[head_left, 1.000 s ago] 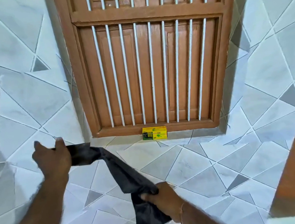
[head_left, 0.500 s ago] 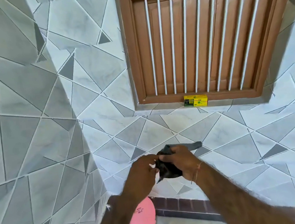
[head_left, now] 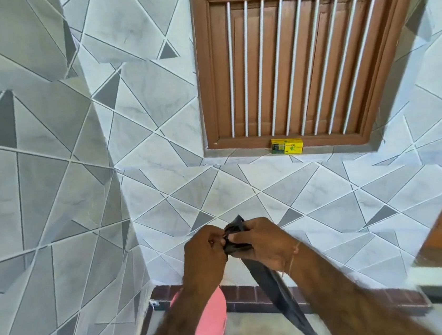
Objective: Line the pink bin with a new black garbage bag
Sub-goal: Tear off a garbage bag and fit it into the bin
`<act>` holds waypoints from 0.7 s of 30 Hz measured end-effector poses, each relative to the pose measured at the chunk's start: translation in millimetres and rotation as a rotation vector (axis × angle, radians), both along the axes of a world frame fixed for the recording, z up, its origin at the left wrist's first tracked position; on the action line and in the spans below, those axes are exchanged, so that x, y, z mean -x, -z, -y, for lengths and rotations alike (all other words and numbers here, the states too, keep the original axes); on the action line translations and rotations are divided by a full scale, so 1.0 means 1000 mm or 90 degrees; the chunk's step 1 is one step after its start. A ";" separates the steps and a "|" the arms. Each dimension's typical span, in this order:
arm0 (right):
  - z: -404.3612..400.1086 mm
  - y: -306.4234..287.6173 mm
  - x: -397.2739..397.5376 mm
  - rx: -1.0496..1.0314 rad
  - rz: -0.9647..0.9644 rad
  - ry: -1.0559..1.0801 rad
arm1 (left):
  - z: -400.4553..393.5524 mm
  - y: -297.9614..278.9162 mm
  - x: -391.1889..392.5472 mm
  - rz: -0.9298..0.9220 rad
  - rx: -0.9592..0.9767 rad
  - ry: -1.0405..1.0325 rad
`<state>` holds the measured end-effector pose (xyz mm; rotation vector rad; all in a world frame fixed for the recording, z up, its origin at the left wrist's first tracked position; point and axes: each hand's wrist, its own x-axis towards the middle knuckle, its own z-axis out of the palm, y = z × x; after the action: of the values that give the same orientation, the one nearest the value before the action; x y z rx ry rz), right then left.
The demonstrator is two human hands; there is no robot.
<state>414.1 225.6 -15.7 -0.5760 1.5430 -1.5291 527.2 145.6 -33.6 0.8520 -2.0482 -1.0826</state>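
Black garbage bag point(head_left: 268, 280) pinched between left hand point(head_left: 204, 251) and right hand point(head_left: 264, 242).

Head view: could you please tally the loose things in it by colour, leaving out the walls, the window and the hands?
Black: 1, the garbage bag, gripped at its top by both hands
Pink: 1, the bin, partly behind the left forearm
Yellow: 1, the small box on the window sill
Total: 3
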 end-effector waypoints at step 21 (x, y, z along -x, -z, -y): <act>-0.028 0.006 0.040 -0.112 -0.647 0.188 | 0.003 -0.035 0.024 -0.320 -0.392 -0.213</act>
<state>374.2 253.6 -21.9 -1.1654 2.5843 -1.3294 503.0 142.5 1.8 1.0358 -1.1179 -1.5640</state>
